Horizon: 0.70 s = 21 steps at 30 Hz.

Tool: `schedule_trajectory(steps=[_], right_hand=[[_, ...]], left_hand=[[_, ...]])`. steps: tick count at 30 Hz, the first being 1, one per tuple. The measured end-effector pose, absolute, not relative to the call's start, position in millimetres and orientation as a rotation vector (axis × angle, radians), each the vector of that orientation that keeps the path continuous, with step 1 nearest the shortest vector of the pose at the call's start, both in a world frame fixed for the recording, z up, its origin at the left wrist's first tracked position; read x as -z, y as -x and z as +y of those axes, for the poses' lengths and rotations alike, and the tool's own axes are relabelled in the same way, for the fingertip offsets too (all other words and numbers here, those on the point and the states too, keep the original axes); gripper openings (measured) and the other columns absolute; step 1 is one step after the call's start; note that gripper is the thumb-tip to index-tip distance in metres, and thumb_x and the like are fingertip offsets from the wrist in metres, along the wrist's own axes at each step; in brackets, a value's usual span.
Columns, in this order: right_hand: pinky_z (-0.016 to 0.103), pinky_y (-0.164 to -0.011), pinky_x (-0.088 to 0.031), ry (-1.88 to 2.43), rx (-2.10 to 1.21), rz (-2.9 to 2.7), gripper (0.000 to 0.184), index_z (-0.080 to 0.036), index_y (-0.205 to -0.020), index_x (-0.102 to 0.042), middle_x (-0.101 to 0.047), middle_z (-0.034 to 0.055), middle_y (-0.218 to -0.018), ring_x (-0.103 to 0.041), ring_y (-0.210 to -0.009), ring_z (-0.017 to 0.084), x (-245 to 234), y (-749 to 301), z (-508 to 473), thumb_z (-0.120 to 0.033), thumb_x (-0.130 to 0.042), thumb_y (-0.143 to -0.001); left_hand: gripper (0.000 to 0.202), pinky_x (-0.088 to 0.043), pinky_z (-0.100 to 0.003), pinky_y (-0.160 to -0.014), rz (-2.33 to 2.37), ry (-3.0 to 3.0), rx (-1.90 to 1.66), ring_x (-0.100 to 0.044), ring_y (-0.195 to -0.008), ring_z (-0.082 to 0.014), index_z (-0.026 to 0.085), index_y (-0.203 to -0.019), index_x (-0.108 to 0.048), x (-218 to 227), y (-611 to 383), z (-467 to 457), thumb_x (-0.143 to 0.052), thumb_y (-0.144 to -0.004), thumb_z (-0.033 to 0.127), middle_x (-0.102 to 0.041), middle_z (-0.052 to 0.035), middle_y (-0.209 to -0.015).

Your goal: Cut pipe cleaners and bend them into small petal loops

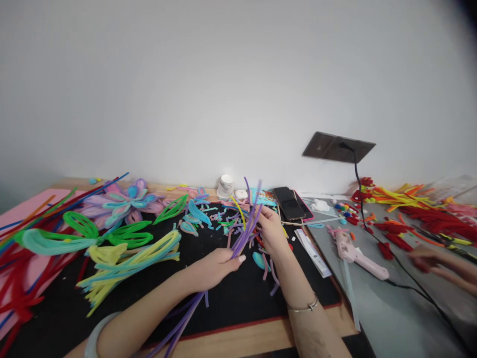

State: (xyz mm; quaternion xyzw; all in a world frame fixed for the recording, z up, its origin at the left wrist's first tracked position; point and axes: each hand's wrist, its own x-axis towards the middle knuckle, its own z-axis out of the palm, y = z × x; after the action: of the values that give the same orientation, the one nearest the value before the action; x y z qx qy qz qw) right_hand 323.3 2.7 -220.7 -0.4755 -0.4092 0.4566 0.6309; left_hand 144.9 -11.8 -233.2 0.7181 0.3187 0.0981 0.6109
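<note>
A bunch of purple pipe cleaners point(244, 233) slants up across the middle of the black mat. My left hand point(218, 268) is closed around the bunch at mid-length, and its lower ends trail toward the table's front edge. Near the upper ends, my right hand point(273, 231) pinches the same stems with bent fingers; the fingertips are partly hidden. Behind them a yellow pipe cleaner point(239, 211) sticks up. Short cut pieces point(219, 217) in blue, pink and green litter the mat around the hands.
Left lie a pastel pipe-cleaner flower point(130, 203), green leaf loops point(128, 233) and a yellow-blue bundle point(130, 266). A paper cup point(225, 186) and phone point(288, 203) stand by the wall. Right are a pink glue gun point(359, 256), its cord, and another person's hand point(428, 258).
</note>
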Motion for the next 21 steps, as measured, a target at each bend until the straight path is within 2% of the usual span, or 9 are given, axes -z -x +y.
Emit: schedule_trajectory(steps=[4, 9, 13, 17, 21], right_hand=[[0.02, -0.045, -0.029, 1.041, -0.984, -0.918, 0.019, -0.016, -0.066, -0.058, -0.049, -0.0038, -0.056, -0.037, -0.048, 0.007, 222, -323, 5, -0.033, -0.064, -0.073], [0.019, -0.042, -0.022, 1.036, -0.877, -0.843, 0.017, -0.017, -0.07, -0.055, -0.044, -0.0066, -0.053, -0.029, -0.043, 0.005, 222, -323, 5, -0.03, -0.064, -0.072], [0.019, -0.043, -0.027, 1.006, -0.87, -0.816, 0.015, -0.017, -0.077, -0.057, -0.051, -0.0057, -0.055, -0.036, -0.045, 0.006, 217, -322, 4, -0.026, -0.065, -0.069], [0.02, -0.043, -0.028, 1.01, -0.98, -0.779, 0.025, -0.014, -0.089, -0.063, -0.059, -0.0019, -0.063, -0.04, -0.046, 0.006, 213, -321, 3, -0.023, -0.066, -0.066], [0.02, -0.039, -0.024, 1.006, -1.034, -0.716, 0.021, -0.014, -0.082, -0.066, -0.06, -0.0012, -0.061, -0.041, -0.046, 0.006, 215, -324, 5, -0.023, -0.069, -0.063]], left_hand=[[0.044, -0.025, -0.02, -0.043, 0.78, -1.508, -0.232, -0.028, -0.048, -0.0078, 0.019, -0.068, -0.041, 236, -146, -11, -0.038, -0.08, 0.061, -0.031, 0.0063, -0.059], [0.043, -0.02, -0.018, -0.041, 0.84, -1.357, -0.308, -0.022, -0.046, -0.0071, 0.019, -0.067, -0.039, 236, -149, -8, -0.039, -0.078, 0.061, -0.024, 0.0081, -0.056], [0.041, -0.019, -0.018, -0.04, 0.851, -1.306, -0.357, -0.02, -0.045, -0.0069, 0.02, -0.067, -0.039, 239, -150, -6, -0.041, -0.078, 0.059, -0.023, 0.0088, -0.054], [0.043, -0.018, -0.018, -0.039, 0.85, -1.296, -0.371, -0.019, -0.043, -0.0065, 0.019, -0.066, -0.039, 243, -151, -7, -0.039, -0.078, 0.06, -0.022, 0.0094, -0.052], [0.046, -0.019, -0.017, -0.039, 0.831, -1.269, -0.456, -0.02, -0.043, -0.0062, 0.019, -0.063, -0.04, 246, -152, -4, -0.038, -0.078, 0.062, -0.023, 0.0089, -0.051]])
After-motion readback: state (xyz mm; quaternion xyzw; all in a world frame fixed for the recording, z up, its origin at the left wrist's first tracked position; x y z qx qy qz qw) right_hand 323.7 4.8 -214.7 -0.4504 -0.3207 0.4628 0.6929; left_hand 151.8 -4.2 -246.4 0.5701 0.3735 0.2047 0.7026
